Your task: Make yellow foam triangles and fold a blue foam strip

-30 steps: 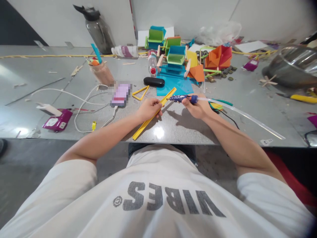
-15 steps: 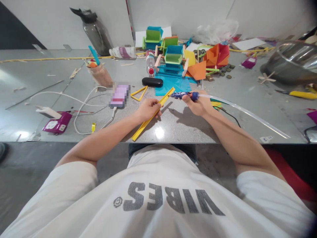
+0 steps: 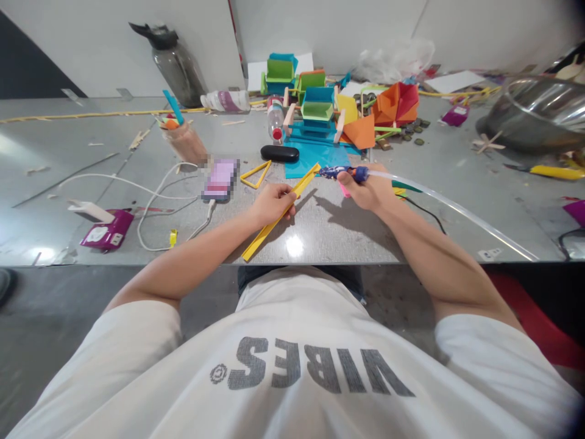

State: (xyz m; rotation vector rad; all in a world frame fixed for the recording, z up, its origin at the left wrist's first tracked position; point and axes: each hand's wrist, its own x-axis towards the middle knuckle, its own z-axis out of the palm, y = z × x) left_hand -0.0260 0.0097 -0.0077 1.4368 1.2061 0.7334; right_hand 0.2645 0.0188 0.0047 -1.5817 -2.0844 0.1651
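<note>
My left hand (image 3: 277, 205) pinches a long folded yellow strip (image 3: 262, 239) near its middle; the strip slants from the table's front edge up to the right. In my right hand (image 3: 365, 188) is a blue glue gun (image 3: 340, 174), its nozzle close to the strip's upper end. A long clear glue stick (image 3: 439, 196) runs out of the gun's back over my right forearm. Left of the strip's upper part lies a yellow triangle frame (image 3: 256, 175). Behind the strip is a flat blue sheet (image 3: 299, 163).
A black case (image 3: 280, 153), a small bottle (image 3: 275, 119) and colourful paper wheels (image 3: 317, 110) stand behind my hands. A phone (image 3: 220, 178) with a white cable lies to the left, near a cup (image 3: 187, 144). A metal bowl (image 3: 525, 131) and yellow cutter (image 3: 555, 172) are right.
The glue gun has shifted slightly right, and a bit of pink now shows beneath my right hand. My left hand keeps its grip on the strip. The whole view has moved slightly.
</note>
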